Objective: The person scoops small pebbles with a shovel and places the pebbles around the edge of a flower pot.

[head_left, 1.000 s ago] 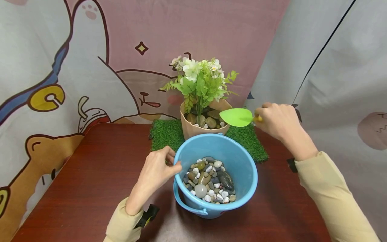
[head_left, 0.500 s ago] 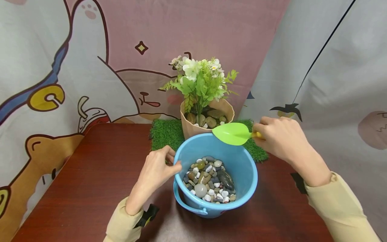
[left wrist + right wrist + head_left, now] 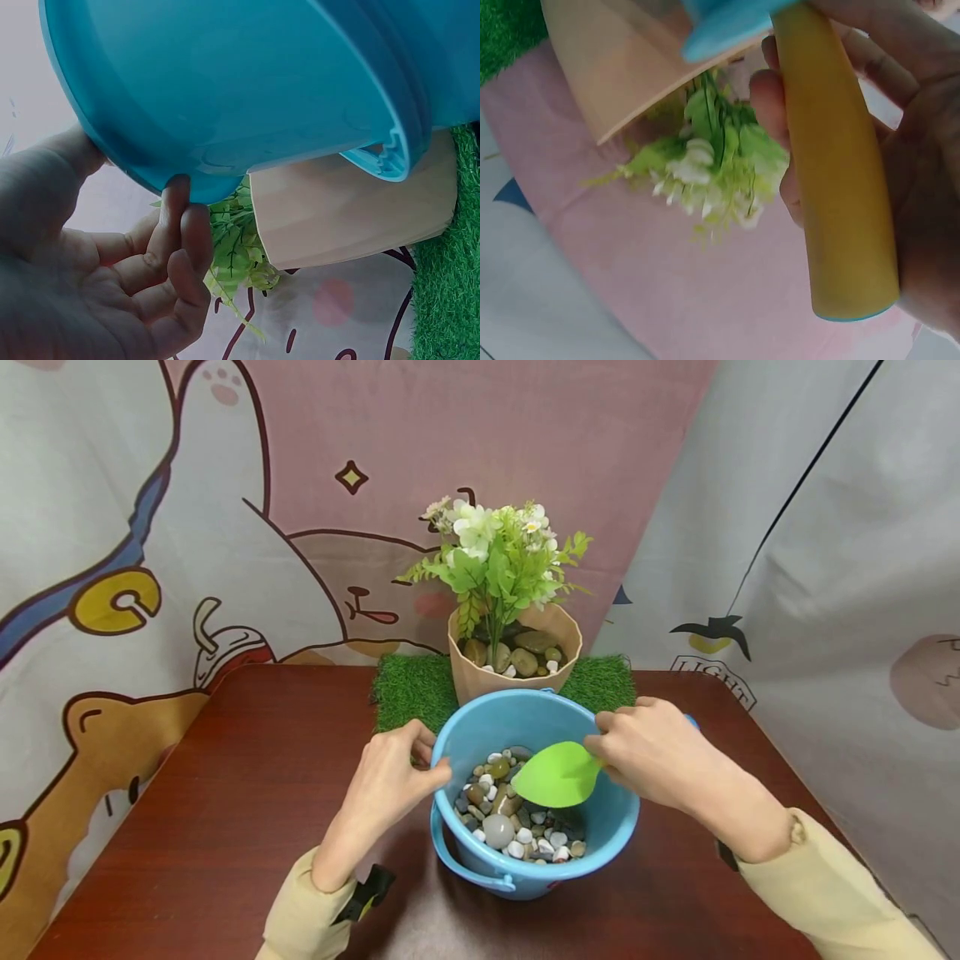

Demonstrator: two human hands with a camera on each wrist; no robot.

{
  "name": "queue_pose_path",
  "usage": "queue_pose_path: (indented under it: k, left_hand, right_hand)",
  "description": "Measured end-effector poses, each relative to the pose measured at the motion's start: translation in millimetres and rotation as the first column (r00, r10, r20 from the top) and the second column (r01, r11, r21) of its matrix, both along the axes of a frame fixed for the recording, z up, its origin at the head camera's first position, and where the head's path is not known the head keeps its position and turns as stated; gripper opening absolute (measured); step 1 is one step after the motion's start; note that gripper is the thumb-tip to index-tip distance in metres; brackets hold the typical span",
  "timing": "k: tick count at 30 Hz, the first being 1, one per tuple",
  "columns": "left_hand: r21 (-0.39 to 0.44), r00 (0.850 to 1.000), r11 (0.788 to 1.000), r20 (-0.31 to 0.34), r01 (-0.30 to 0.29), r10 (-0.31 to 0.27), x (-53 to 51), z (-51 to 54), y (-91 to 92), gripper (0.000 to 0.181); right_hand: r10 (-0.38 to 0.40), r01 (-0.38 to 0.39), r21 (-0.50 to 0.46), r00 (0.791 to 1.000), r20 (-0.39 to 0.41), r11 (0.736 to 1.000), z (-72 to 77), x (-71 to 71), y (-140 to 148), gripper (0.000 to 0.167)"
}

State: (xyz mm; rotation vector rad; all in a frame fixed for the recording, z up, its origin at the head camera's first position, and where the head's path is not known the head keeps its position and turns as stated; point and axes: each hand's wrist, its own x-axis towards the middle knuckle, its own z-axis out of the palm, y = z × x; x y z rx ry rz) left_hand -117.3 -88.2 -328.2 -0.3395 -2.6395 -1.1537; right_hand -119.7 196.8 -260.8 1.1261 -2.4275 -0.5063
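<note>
A blue bucket [image 3: 517, 714] of mixed pebbles [image 3: 497, 832] stands on the table in the head view. My left hand [image 3: 386, 785] holds its left rim, thumb over the edge and fingers against the outside, as the left wrist view also shows. With my right hand [image 3: 667, 760] I grip a trowel by its yellow handle [image 3: 836, 165]. The trowel's green blade [image 3: 558, 775] is inside the bucket, above the pebbles at the right, and hides some of them. Whether it touches any stones I cannot tell.
Right behind the bucket, a beige flowerpot [image 3: 487, 683] with stones and white flowers [image 3: 476, 531] stands on green artificial turf [image 3: 412, 693]. The bucket's handle [image 3: 468, 878] hangs at its front left. A printed cloth [image 3: 360, 435] hangs behind the brown table [image 3: 262, 752].
My right hand has moved down and toward me with the trowel, from beside the flowerpot to over the bucket, and the blade is now inside it. My left hand stays on the rim.
</note>
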Motion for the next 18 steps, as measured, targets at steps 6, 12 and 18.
queue_pose_path:
  k: [6,12,18]
  left_hand:
    - [-0.002,1.000,1.000,0.006,-0.004,0.004,0.2,0.4,-0.2,0.014]
    - [-0.001,1.000,1.000,-0.002,-0.003,0.003,0.3,-0.1,0.0,0.013]
    - [0.006,1.000,1.000,0.004,0.004,-0.004,-0.1,-0.4,0.1,0.012]
  right_hand:
    - [-0.001,-0.001,0.108,1.000,0.015,0.994,-11.4,3.0,-11,0.016]
    - [0.047,-0.045,0.127,0.999,-0.010,0.991,-23.8,2.6,-20,0.019]
    - [0.080,-0.084,0.125,0.996,0.035,0.989,-31.9,-4.1,-23,0.016]
